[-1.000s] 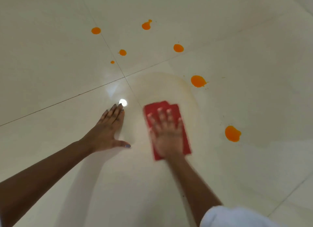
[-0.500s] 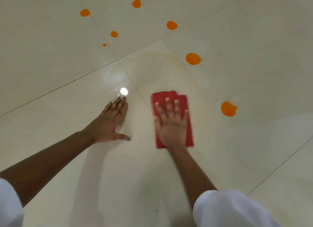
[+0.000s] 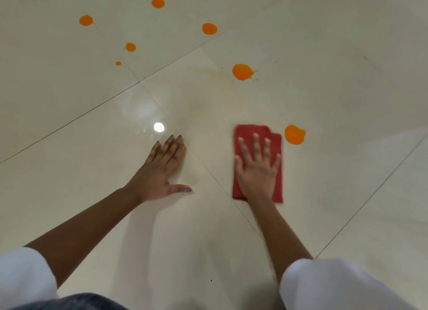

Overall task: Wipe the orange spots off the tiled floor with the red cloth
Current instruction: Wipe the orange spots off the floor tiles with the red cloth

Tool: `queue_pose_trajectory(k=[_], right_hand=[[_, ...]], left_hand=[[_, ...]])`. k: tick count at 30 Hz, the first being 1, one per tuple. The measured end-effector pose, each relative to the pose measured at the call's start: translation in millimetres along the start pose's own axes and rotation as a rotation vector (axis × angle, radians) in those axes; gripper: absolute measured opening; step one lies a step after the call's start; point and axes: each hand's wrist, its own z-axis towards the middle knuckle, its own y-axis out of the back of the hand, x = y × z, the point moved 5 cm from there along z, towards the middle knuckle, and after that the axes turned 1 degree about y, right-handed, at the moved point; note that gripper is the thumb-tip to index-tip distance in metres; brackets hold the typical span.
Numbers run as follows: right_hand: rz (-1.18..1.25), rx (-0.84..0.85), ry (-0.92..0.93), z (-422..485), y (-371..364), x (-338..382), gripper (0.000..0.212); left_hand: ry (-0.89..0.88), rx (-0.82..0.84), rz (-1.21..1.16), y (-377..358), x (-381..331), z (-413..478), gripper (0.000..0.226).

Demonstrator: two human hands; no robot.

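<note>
The tiled floor (image 3: 324, 90) is glossy and wet-looking, so I think it is slippery under my palms. On it, the red cloth (image 3: 273, 143) lies folded into a long rectangle, and its long axis points away from me, toward the far spots. It looks soft, thin and light; I judge it best held by pressing flat from above, not by pinching. My right hand (image 3: 258, 171) lies on the cloth with fingers spread. My left hand (image 3: 162, 171), left of the cloth, rests flat on bare tile, fingers together, thumb out. The nearest orange spot (image 3: 294, 134) is just beside the cloth's far right corner.
</note>
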Motion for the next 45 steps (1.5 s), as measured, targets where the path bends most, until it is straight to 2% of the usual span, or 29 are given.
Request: queue_pose_trajectory(k=[3,6,8,9,12,14,16,17,19,21,22,25,27,29,30,31,33,35,36,39,41,42,44,45], right_hand=[[0.021,-0.036,-0.149,-50.9,2.2,-23.7,0.054],[0.043,0.007,0.05,-68.1,-0.6,5.9,0.053],[0.05,0.018,0.187,-24.5,0.8,7.7,0.051],[0.039,0.026,0.186,-1.0,0.8,0.5,0.051],[-0.01,0.029,-0.021,62.2,8.0,-67.5,0.055],[0.034,0.028,-0.182,56.6,7.2,-100.8,0.057],[0.034,-0.062,-0.307,24.1,9.4,-96.6,0.055],[0.041,-0.07,-0.284,6.5,8.8,-78.2,0.054],[0.062,-0.042,-0.084,-6.4,5.8,-38.3,0.054],[0.081,0.004,0.115,31.9,2.1,-31.1,0.052],[0.07,0.003,0.134,57.8,3.6,-41.1,0.051],[-0.01,0.04,-0.039,117.3,15.8,-106.2,0.053],[0.031,0.105,-0.218,113.7,17.9,-152.4,0.05],[0.057,0.036,-0.399,75.7,16.4,-159.9,0.051],[0.042,-0.041,-0.433,50.9,16.9,-146.8,0.052],[0.042,-0.09,-0.4,28.9,14.9,-123.8,0.054],[0.068,-0.063,-0.181,15.4,8.7,-74.1,0.055],[0.079,-0.008,0.026,52.4,5.0,-59.1,0.052],[0.07,0.005,0.062,79.0,8.7,-65.0,0.051],[-0.017,0.06,-0.074,134.4,18.8,-129.2,0.053],[0.028,0.099,-0.244,120.5,19.4,-177.1,0.051],[0.04,0.056,-0.323,99.8,20.7,-188.0,0.05],[0.014,-0.07,-0.411,46.5,23.4,-173.5,0.051],[0.026,-0.079,-0.38,23.2,21.1,-153.4,0.052]], left_hand=[[-0.085,0.033,0.055,1.7,-9.6,23.9,0.107],[-0.128,0.077,0.117,1.8,-21.4,50.4,0.113],[-0.143,0.073,0.142,6.5,-27.2,71.0,0.114],[-0.142,0.063,0.153,8.8,-26.2,76.4,0.114],[-0.147,0.043,0.164,18.6,-28.8,106.4,0.116],[-0.118,0.083,0.152,22.7,-31.6,119.4,0.121],[-0.066,0.138,0.15,18.8,-39.2,131.7,0.127],[-0.032,0.158,0.137,15.4,-41.7,133.8,0.13],[0.0,0.13,0.091,9.8,-43.1,137.7,0.131],[-0.016,0.104,0.052,8.0,-42.7,140.7,0.13],[-0.025,0.112,0.047,8.2,-41.9,139.9,0.13],[-0.028,0.116,0.055,10.0,-40.2,138.8,0.13],[-0.001,0.148,0.046,10.4,-45.8,141.0,0.133],[0.073,0.196,0.028,9.7,-52.6,140.7,0.134],[0.104,0.21,0.032,8.6,-56.4,143.2,0.133],[0.121,0.213,0.046,7.6,-59.5,144.9,0.132],[0.136,0.206,0.052,7.0,-63.2,147.4,0.134],[0.145,0.211,0.039,7.6,-64.5,147.4,0.137],[0.15,0.206,0.032,7.7,-63.1,145.9,0.137],[0.155,0.179,0.009,9.0,-62.6,146.3,0.138],[0.15,0.174,0.027,8.6,-64.0,146.1,0.137],[0.152,0.167,0.03,9.0,-64.3,145.7,0.136],[0.158,0.146,0.025,9.4,-64.4,145.7,0.137],[0.159,0.146,0.028,9.1,-65.4,146.6,0.138]])
